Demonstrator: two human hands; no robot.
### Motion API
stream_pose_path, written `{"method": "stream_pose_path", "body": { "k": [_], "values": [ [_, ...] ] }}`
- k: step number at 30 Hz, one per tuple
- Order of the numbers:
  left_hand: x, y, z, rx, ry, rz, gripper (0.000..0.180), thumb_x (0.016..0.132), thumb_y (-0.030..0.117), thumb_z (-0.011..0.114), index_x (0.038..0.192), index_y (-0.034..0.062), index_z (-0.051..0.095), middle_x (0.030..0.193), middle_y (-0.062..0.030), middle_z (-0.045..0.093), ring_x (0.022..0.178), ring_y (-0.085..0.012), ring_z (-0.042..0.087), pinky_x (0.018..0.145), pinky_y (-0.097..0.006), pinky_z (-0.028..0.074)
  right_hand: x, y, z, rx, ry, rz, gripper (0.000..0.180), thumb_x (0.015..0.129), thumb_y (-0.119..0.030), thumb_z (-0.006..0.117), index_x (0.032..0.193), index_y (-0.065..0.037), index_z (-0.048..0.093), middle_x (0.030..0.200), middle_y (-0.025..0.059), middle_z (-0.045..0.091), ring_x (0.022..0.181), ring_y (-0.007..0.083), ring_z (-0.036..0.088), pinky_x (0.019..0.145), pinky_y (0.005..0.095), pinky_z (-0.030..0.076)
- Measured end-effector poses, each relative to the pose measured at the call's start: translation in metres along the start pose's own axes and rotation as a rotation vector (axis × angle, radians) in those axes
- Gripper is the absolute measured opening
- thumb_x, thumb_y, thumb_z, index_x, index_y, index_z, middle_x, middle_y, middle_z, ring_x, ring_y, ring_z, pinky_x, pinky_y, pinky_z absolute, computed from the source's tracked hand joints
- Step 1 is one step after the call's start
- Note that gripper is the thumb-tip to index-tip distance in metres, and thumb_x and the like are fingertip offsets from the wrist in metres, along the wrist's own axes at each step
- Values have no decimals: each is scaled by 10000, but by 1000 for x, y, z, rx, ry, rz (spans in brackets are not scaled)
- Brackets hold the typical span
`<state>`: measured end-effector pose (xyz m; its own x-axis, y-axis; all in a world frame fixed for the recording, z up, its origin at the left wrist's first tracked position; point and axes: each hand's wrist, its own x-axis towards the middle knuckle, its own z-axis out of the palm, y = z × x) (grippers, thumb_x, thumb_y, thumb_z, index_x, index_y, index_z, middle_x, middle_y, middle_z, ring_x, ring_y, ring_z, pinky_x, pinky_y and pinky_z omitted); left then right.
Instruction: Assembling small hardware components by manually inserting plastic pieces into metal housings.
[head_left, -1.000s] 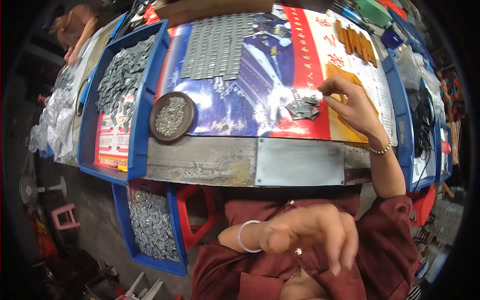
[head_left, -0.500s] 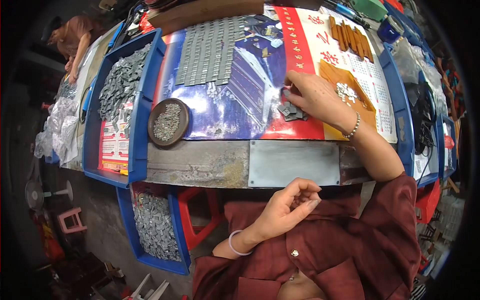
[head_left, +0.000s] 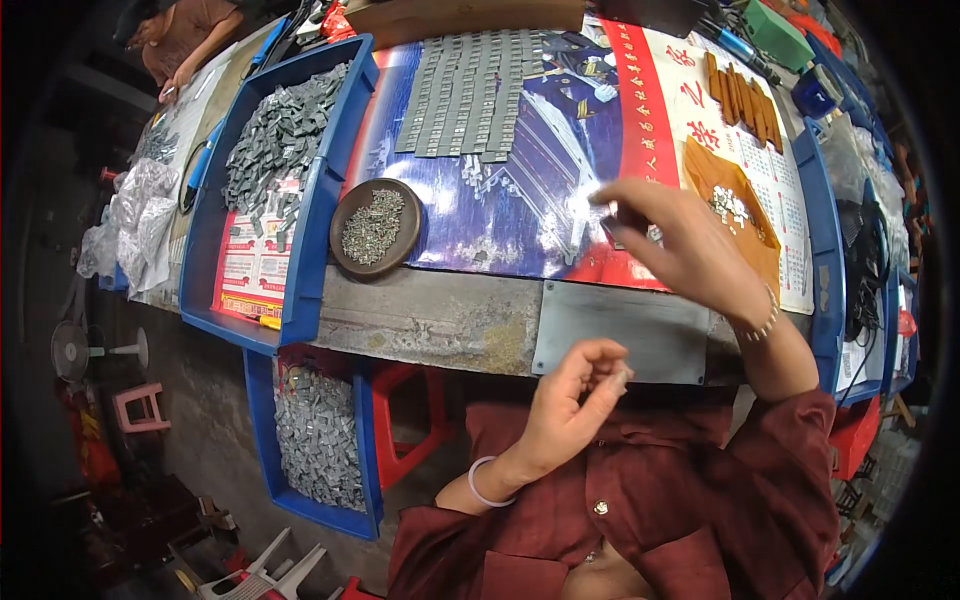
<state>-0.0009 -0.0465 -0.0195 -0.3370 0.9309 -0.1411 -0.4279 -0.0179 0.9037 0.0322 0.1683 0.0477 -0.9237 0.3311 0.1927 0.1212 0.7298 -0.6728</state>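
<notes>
My left hand (head_left: 570,415) is near the table's front edge, in front of my shirt. Its fingers are curled and pinched towards the thumb; whatever they hold is too small to make out. My right hand (head_left: 695,245) hovers over the red part of the printed sheet, smeared by motion. A dark patch shows between its thumb and forefinger, and I cannot tell whether it is a held piece. Small grey pieces (head_left: 654,233) lie partly hidden behind that hand. Close by is an orange-brown tray (head_left: 760,245) with small white bits (head_left: 730,203).
Rows of grey pieces (head_left: 465,95) cover the sheet's far part. A round dark dish (head_left: 408,235) holds tiny metal parts. Blue bins (head_left: 300,300) stand left, below and right. A metal plate (head_left: 620,335) lies at the front edge; brown strips (head_left: 742,100) lie far right.
The view has shifted. My right hand has come away from the small grey pieces, towards me. My left hand's fingers have drawn closer together.
</notes>
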Motion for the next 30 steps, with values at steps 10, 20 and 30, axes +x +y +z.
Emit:
{"method": "stream_pose_path", "body": {
  "k": [10, 20, 30],
  "values": [
    [12, 14, 4, 271, 139, 147, 186, 934, 70, 585, 1088, -14, 523, 888, -47, 626, 751, -70, 593, 659, -221, 489, -81, -37, 10, 302, -174, 165, 375, 778, 34, 573, 1143, -26, 509, 884, 148, 598, 818, 318, 618, 723, 379, 494],
    [16, 10, 17, -120, 170, 12, 90, 957, 91, 543, 980, 4, 540, 794, -66, 647, 634, -78, 593, 588, -199, 488, -115, -14, 23, 873, 6, 349, 291, 851, -8, 597, 1127, 19, 512, 982, 63, 599, 897, 128, 605, 819, 279, 500],
    [23, 6, 30, -69, 131, -165, 100, 951, 111, 540, 902, 23, 533, 695, -44, 603, 547, -50, 534, 514, -171, 449, -133, 8, 28, 1393, 94, 500, 288, 839, -5, 647, 1069, -33, 477, 918, 26, 558, 829, 81, 561, 709, 223, 492]
  ]
}}
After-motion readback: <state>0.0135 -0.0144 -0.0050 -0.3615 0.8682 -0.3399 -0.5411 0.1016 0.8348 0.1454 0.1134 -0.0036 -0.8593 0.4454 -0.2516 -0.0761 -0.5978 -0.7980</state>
